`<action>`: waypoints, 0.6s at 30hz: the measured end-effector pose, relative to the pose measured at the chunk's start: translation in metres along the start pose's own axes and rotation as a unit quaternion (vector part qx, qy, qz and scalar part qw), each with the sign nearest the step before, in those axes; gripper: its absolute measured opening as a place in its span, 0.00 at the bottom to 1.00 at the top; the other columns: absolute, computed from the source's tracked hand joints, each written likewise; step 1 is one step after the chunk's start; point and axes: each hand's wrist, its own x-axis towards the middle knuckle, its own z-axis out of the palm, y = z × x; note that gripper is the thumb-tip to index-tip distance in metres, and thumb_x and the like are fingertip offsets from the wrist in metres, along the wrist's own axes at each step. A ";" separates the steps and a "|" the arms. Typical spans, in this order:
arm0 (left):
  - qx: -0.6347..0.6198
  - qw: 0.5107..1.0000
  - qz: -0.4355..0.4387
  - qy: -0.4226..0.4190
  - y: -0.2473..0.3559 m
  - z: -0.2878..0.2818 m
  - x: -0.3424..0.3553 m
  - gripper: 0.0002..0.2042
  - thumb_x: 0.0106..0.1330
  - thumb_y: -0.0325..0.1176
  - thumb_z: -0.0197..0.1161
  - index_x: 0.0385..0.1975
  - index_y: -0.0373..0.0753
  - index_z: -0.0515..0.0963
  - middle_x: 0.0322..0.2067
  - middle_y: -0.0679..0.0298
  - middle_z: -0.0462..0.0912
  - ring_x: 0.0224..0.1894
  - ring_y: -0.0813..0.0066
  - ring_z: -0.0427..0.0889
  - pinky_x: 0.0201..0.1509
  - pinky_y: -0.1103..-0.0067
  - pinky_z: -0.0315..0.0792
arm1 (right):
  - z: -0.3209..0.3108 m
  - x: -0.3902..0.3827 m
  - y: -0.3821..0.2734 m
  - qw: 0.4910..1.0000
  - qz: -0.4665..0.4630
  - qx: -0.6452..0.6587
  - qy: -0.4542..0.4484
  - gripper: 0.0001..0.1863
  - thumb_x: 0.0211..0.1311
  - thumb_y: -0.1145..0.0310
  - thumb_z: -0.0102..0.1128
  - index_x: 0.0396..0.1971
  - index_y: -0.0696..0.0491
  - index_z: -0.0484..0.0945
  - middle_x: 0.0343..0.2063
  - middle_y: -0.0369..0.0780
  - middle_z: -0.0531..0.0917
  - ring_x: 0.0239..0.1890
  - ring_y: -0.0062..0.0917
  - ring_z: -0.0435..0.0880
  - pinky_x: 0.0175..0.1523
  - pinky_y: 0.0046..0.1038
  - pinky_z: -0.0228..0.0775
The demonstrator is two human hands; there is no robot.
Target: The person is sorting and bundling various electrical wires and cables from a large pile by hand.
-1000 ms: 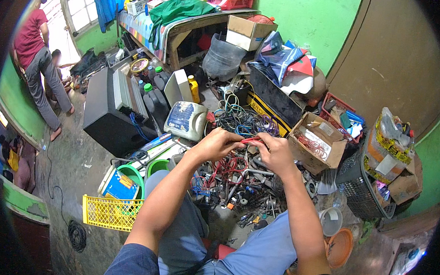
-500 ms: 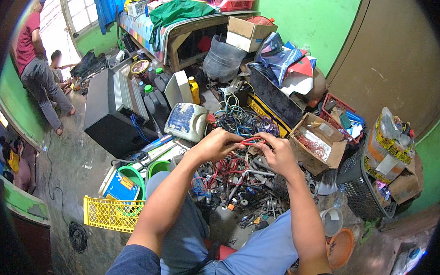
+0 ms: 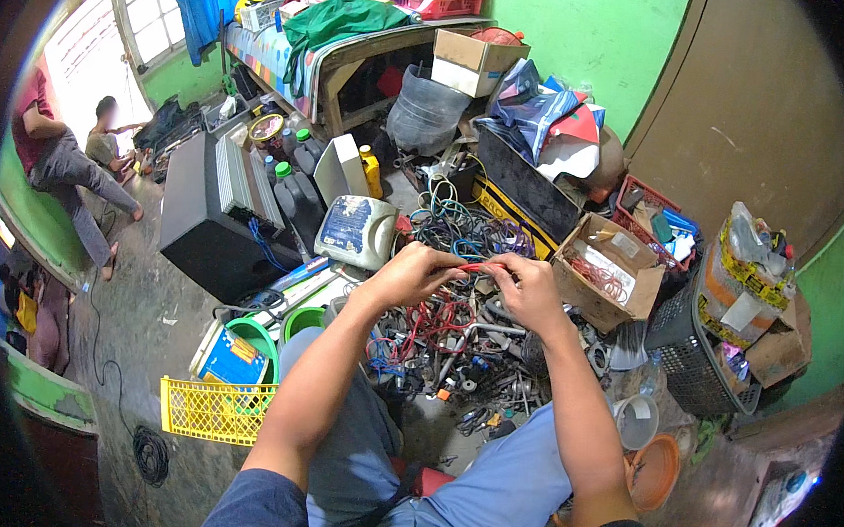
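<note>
Between my two hands a short bundle of red wire is stretched, held above a heap of scrap. My left hand pinches one end of it. The fingers of my right hand are closed on the other end. Below lie red wires in a tangle, with metal pieces and small parts spread between my knees. Just beyond my hands is a pile of dark and green cables.
At left stand a black speaker-like box, a white jerrycan and a yellow crate. To the right are a cardboard box with wires, and a grey basket. Two people are by the bright doorway, one standing, one sitting.
The red wire is drawn straighter between my hands, which have barely moved. The standing person has shifted left and leans more.
</note>
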 end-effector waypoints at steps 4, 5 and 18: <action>0.032 0.999 -0.011 -0.035 -0.002 0.009 0.000 0.12 0.69 0.34 0.64 0.46 0.35 0.84 0.33 0.46 0.85 0.34 0.49 0.85 0.39 0.64 0.77 | -0.002 0.000 0.000 0.996 -0.080 -0.043 0.008 0.11 0.65 0.69 0.64 0.43 0.59 0.85 0.37 0.49 0.86 0.39 0.42 0.86 0.46 0.37 0.77; 0.049 0.998 -0.015 -0.049 -0.002 0.012 0.000 0.13 0.69 0.35 0.64 0.46 0.34 0.84 0.35 0.46 0.86 0.36 0.48 0.86 0.41 0.64 0.78 | -0.003 0.000 0.001 0.993 -0.099 -0.069 -0.014 0.12 0.65 0.68 0.64 0.44 0.58 0.85 0.39 0.49 0.85 0.43 0.44 0.85 0.49 0.39 0.77; -0.018 0.993 -0.077 0.090 0.001 0.012 0.012 0.14 0.63 0.36 0.71 0.43 0.33 0.84 0.33 0.52 0.87 0.34 0.61 0.87 0.40 0.71 0.78 | 0.018 0.008 -0.011 0.999 0.029 -0.029 0.001 0.08 0.67 0.74 0.58 0.41 0.62 0.81 0.38 0.50 0.82 0.41 0.48 0.82 0.47 0.42 0.74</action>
